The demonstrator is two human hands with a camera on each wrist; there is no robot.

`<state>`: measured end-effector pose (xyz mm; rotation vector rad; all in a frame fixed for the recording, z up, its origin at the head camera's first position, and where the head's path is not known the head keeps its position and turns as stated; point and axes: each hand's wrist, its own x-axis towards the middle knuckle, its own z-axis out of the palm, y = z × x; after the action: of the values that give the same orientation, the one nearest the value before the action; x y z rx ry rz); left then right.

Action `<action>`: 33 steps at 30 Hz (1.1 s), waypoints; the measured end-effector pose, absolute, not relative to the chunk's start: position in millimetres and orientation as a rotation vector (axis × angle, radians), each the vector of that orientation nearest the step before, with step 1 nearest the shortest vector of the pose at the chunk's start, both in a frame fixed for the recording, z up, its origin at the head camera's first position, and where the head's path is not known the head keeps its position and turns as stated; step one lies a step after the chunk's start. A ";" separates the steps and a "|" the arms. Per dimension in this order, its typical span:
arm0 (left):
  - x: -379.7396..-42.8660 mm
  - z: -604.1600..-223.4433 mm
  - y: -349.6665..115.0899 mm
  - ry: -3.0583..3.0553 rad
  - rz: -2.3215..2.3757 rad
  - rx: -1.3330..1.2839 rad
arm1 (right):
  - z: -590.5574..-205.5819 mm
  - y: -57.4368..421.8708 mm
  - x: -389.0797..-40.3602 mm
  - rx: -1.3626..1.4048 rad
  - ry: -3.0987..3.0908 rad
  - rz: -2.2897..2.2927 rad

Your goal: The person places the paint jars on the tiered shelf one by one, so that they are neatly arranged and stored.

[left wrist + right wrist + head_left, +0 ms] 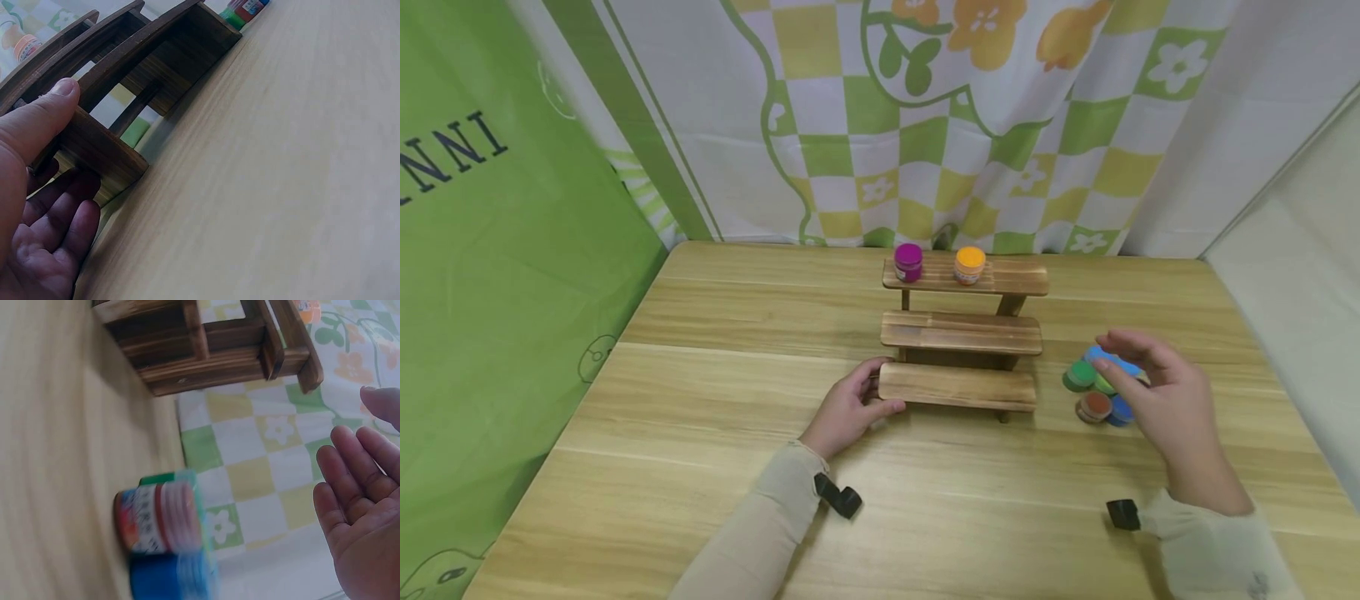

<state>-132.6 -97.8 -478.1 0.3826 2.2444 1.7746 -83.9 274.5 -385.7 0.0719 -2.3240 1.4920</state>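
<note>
A three-step wooden display rack (pixel 958 385) stands on the table. At its left end my left hand (pixel 848 410) grips the lowest step; the left wrist view shows the thumb (pixel 53 109) on top and the fingers by the side panel. A purple-lidded jar (pixel 908 262) and an orange-lidded jar (pixel 970 265) sit on the top step. Right of the rack, my right hand (pixel 1176 408) hovers over a cluster of small jars, holding nothing. Among them are a green jar (pixel 1079 375), a brown jar (pixel 1094 406) and a blue jar (pixel 1121 410); the hand partly hides the cluster.
The wooden table (pixel 715 392) reaches back to a checkered, flowered curtain (pixel 925 142). Green fabric (pixel 512 275) hangs along the left side, and a pale wall (pixel 1292 217) borders the right. Each wrist wears a black camera mount (pixel 838 497).
</note>
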 end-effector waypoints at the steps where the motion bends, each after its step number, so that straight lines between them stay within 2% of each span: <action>1: -132.9 -478.6 -98.0 2.244 1.774 0.390 | -387.7 276.2 -82.6 0.067 -2.326 1.485; 18: -133.4 -480.4 -100.3 2.225 1.776 0.424 | -416.0 302.6 -58.3 -0.111 -2.542 1.362; 33: -132.5 -477.5 -99.4 2.221 1.779 0.411 | -429.8 313.5 -48.4 -0.410 -2.617 1.356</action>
<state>-132.5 -99.4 -477.5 0.4115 2.2210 1.7789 -48.4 313.5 -429.8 -0.4099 -2.6169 1.3563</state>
